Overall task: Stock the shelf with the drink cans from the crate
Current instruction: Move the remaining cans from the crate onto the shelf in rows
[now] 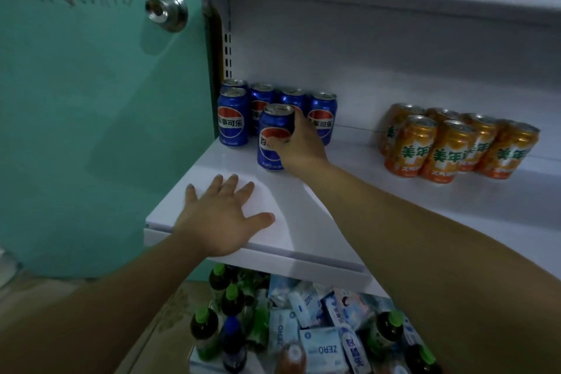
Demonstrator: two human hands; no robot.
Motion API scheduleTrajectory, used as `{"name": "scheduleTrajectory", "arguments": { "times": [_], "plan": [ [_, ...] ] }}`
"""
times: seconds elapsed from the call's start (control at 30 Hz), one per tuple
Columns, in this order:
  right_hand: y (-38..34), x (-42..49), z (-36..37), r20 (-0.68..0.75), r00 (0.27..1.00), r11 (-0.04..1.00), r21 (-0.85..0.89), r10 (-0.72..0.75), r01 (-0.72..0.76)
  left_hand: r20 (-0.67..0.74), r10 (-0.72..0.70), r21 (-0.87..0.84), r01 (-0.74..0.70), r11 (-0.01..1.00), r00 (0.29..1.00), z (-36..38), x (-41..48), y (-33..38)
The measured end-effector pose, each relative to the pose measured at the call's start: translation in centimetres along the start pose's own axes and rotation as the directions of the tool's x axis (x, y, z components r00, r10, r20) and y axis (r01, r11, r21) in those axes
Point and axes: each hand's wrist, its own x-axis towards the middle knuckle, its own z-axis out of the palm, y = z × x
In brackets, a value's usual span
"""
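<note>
On the shelf stand six blue cans. The front can, upright with a red-white-blue logo, is gripped by the right hand, arm outstretched. At least six orange cans cluster well right. The left hand rests flat near the shelf edge, fingers spread.

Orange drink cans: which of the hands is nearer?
Right. Right hand grips a blue cola can left of the orange drink cans; left hand lies flat on the white shelf, farther left.
</note>
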Motion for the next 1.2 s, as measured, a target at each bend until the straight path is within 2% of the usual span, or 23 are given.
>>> {"name": "scheduleTrajectory", "arguments": {
  "times": [0.13,0.47,0.8,0.9,1.07,1.2],
  "plan": [
    [-0.2,1.5,1.4,-0.024,0.998,0.997,-0.062,-0.049,0.048,0.016,-0.001,0.001,0.001,1.000,1.000,-0.1,0.0,0.0],
    [-0.7,3.6,3.5,-0.023,0.998,0.998,-0.012,-0.066,0.065,0.022,-0.012,0.000,0.012,1.000,1.000,0.0,0.1,-0.2],
    [-0.9,4.3,4.2,-0.014,0.999,0.999,-0.033,-0.043,0.043,0.008,-0.010,-0.006,0.010,1.000,1.000,0.1,0.1,-0.2],
    [-1.1,4.2,4.0,0.030,0.999,0.999,-0.030,-0.015,0.016,0.006,-0.008,-0.019,0.008,1.000,1.000,0.0,0.1,-0.3],
    [-0.8,1.9,1.2,0.108,0.994,0.988,-0.157,0.006,0.012,0.001,0.003,-0.023,-0.003,1.000,1.000,0.0,0.1,-0.4],
    [-0.3,-2.2,-4.5,0.186,0.980,0.951,-0.310,0.074,-0.013,0.032,0.007,-0.023,-0.006,1.000,0.999,-0.5,0.1,-0.3]
  ]
}}
